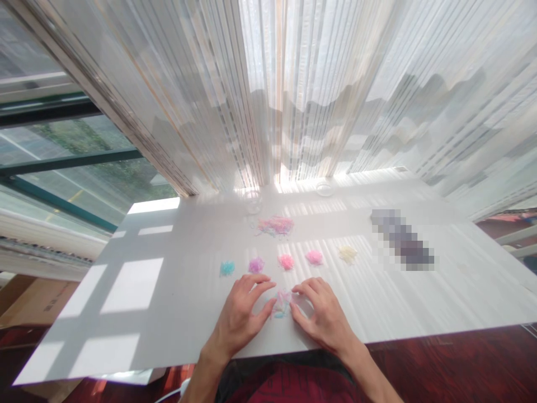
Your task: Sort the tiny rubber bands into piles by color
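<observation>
A loose pile of thin mixed-colour pieces (282,302), pink, white and pale blue, lies on the white table (188,313) near its front edge. Their exact kind is too small to make out. My left hand (245,308) is at the pile's left side, thumb and fingers apart. On the other side, my right hand (321,308) curves inward with its fingers apart, fingertips at the pile's edge. Beyond the hands, small heaps stand in a row: teal (227,268), purple (256,265), coral pink (286,261), pink (314,257) and pale yellow (348,254).
A larger mixed pink and purple heap (276,225) lies farther back. Two clear round containers (252,201) (324,189) stand near the curtain (289,101). A blurred-out dark object (403,240) rests at right. A cardboard box (37,302) is on the left.
</observation>
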`<state>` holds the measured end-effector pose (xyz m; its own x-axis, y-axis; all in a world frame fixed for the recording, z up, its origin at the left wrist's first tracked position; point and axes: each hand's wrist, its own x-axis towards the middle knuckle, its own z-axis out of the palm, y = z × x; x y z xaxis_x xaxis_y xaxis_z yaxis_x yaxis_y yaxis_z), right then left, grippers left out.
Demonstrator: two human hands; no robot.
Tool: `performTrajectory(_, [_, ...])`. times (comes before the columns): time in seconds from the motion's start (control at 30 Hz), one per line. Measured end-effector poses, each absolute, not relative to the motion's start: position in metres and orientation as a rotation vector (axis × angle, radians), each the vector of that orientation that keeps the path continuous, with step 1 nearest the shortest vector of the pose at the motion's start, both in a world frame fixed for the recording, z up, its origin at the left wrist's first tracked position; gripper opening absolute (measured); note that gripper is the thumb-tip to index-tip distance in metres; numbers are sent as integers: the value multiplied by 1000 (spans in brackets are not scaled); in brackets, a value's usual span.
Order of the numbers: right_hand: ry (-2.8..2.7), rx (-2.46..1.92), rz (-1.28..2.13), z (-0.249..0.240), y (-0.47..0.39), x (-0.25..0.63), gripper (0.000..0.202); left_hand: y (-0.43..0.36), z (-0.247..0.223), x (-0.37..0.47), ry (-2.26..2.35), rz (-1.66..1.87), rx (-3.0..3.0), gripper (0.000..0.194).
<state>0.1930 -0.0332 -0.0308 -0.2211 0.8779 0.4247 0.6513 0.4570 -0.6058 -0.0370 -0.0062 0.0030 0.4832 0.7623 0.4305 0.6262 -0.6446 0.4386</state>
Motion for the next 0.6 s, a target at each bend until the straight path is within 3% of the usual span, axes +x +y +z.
performTrajectory(0.17, [-2011,-1263,343,-34,-32,193,9,-19,-7,-22,1177,775,2416,22])
performTrajectory(0.6, [-1914,-1197,435,-33,-32,194,12,-17,-17,-11,1202,879,2373,13])
